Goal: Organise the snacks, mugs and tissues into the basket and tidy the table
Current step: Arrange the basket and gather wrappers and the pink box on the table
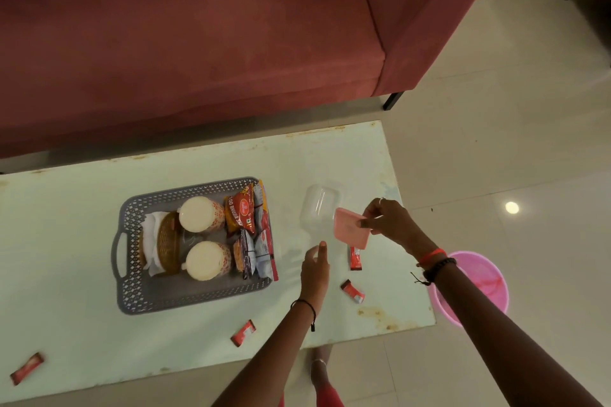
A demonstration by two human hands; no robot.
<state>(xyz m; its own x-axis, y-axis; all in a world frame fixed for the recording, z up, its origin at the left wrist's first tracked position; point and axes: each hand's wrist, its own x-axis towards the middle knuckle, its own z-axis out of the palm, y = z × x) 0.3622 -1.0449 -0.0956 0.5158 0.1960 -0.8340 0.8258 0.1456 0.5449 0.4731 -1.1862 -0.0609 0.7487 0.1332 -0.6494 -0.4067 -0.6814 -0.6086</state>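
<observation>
A grey perforated basket (145, 301) sits mid-table holding two white mugs (201, 214), (207, 260), a wicker holder with white tissues (167, 243) and several snack packets (241, 213). A clear plastic container (319, 205) stands to its right. My right hand (388, 220) is shut on a pink lid (350, 231), tilted beside the container. My left hand (314, 266) hovers just below the container, fingers loosely apart, holding nothing. Red sachets lie loose on the table: (355, 258), (353, 291), (243, 333), (26, 368).
The pale glass table (82, 324) has worn edges. A maroon sofa (198, 43) runs along its far side. A pink bucket (476, 287) stands on the tiled floor by the table's right end. My foot (320, 363) shows below the near edge.
</observation>
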